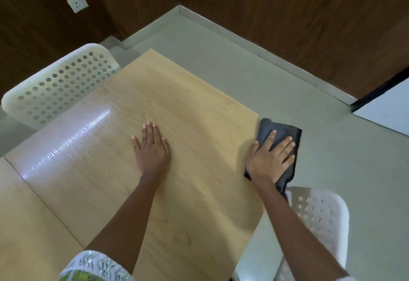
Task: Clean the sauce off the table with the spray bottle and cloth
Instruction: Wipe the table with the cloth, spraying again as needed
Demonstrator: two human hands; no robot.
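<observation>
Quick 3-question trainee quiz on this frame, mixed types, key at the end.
1. True or false: the left hand lies flat on the table, holding nothing.
2. Multiple choice: the dark cloth is (A) at the table's right edge, partly overhanging it, (B) on a white chair, (C) under the left hand.
3. Fill in: the right hand presses on the ____.

Key: 1 true; 2 A; 3 cloth. No spray bottle or sauce shows in this view.
</observation>
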